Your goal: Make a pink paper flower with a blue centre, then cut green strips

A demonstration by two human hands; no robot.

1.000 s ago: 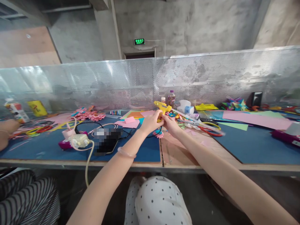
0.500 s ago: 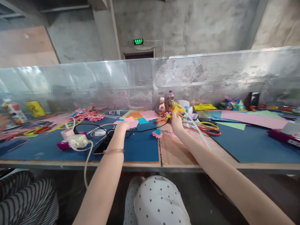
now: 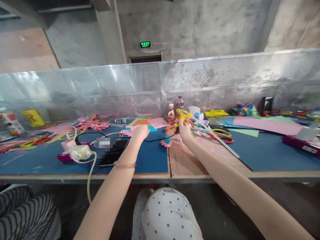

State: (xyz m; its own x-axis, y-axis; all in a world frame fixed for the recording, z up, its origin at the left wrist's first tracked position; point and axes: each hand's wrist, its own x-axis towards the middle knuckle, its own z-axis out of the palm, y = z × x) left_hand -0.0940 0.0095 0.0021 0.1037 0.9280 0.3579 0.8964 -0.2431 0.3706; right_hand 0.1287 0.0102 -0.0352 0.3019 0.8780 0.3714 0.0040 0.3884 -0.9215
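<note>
In my right hand (image 3: 185, 132) is a yellow hot glue gun (image 3: 184, 115), its handle gripped by closed fingers. A long, clear glue stick (image 3: 220, 140) slants from the gun towards the table's front edge. My left hand (image 3: 140, 133) looks closed, above the coloured paper sheets near a blue sheet (image 3: 153, 128); its fingertips are mostly hidden, and I cannot make out what they hold. A black cable (image 3: 160, 139) runs from the gun towards my left wrist. Between my hands lies a pink and blue scalloped paper piece (image 3: 166, 142).
A dark phone (image 3: 113, 154) and a purple power strip with plugs (image 3: 75, 153) lie left of my forearm. Scissors (image 3: 221, 134) rest right of the gun. Two bottles (image 3: 171, 114) stand behind it, before a perforated metal screen (image 3: 212, 80). A person's striped clothing (image 3: 30, 213) shows lower left.
My left hand has moved right over the paper sheets. The glue gun has shifted slightly left and down in my right hand, and the glue stick's free end has swung right.
</note>
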